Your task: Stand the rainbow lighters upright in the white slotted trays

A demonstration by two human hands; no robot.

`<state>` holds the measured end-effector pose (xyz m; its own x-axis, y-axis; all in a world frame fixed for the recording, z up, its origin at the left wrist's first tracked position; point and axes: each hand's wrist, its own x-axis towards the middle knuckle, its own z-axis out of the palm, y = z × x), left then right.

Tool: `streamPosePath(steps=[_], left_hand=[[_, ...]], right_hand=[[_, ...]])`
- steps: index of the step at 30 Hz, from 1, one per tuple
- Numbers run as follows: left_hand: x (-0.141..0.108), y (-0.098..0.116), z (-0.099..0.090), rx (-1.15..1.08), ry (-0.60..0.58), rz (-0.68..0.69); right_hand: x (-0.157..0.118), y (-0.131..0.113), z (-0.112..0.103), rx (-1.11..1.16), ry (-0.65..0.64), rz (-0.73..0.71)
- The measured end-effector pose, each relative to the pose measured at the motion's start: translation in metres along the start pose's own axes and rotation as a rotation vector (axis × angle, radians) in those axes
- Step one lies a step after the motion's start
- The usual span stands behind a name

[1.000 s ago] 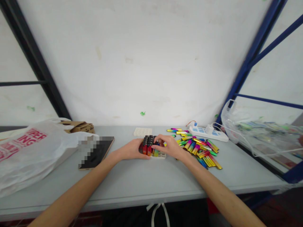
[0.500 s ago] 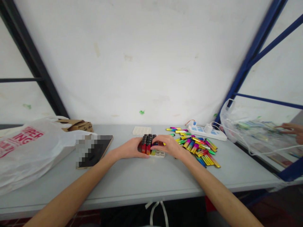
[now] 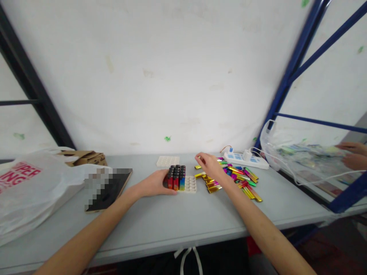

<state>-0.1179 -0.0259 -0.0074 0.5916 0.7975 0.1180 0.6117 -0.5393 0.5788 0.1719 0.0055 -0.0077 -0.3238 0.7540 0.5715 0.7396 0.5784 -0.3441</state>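
On my feed: left hand (image 3: 156, 183) wraps the left side of the upright lighters (image 3: 176, 178), thumb along the near face, far fingers partly hidden. Looks snug, not crushing. The block seems seated in a pale tray (image 3: 190, 184), bare cells showing just right of it.

Right hand (image 3: 211, 167) is up over the left edge of the loose pile (image 3: 249, 183), fingers curled with tips near the thumb. Can't tell whether it pinches anything (too small from here). Second pale tray (image 3: 168, 161) sits behind the block, untouched.

My take: left palm is the fence, so firm but light; squeeze too hard and I'd expect the block to lean. Right side, I'd grip one piece by its body, turn it upright clear of the pile, and lower it straight so neighbours don't get knocked.
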Motion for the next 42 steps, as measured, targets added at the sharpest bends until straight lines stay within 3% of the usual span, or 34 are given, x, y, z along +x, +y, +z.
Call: streamPosePath(steps=[2, 4, 7, 12, 17, 21, 26, 28, 32, 34, 37, 42], left_hand=[[0.0, 0.002, -0.001, 0.008, 0.0, -0.013], [0.0, 0.002, -0.001, 0.019, 0.0, -0.019], [0.0, 0.002, -0.001, 0.039, 0.0, -0.017], [0.0, -0.001, 0.001, 0.034, 0.004, -0.017], [0.0, 0.0, 0.001, 0.013, 0.002, 0.003], [0.001, -0.002, 0.001, 0.032, 0.01, -0.008], [0.001, -0.004, 0.001, 0.068, 0.006, -0.027], [0.001, -0.003, 0.001, 0.062, 0.008, -0.021], [0.0, 0.002, 0.0, 0.03, 0.003, -0.023], [0.0, 0.003, 0.0, 0.016, -0.002, -0.011], [0.0, 0.003, 0.0, 0.003, 0.003, 0.02], [0.0, 0.001, 0.001, 0.052, 0.02, 0.01]], right_hand=[[0.008, 0.031, -0.005, -0.147, -0.041, 0.083], [0.017, 0.061, -0.006, -0.294, -0.168, 0.192], [0.028, 0.091, -0.002, -0.34, -0.258, 0.238], [0.041, 0.108, 0.006, -0.349, -0.392, 0.228], [0.04, 0.11, -0.004, -0.327, -0.451, 0.171], [0.033, 0.101, -0.009, -0.297, -0.454, 0.126], [0.027, 0.07, -0.012, -0.226, -0.286, 0.124], [0.025, 0.053, -0.012, -0.027, -0.217, 0.117], [0.022, 0.019, 0.0, 0.574, -0.196, 0.041], [0.019, 0.005, 0.009, 0.8, -0.19, 0.088], [0.012, -0.012, 0.015, 0.959, -0.203, 0.168], [0.004, -0.026, 0.011, 1.006, -0.191, 0.212]])
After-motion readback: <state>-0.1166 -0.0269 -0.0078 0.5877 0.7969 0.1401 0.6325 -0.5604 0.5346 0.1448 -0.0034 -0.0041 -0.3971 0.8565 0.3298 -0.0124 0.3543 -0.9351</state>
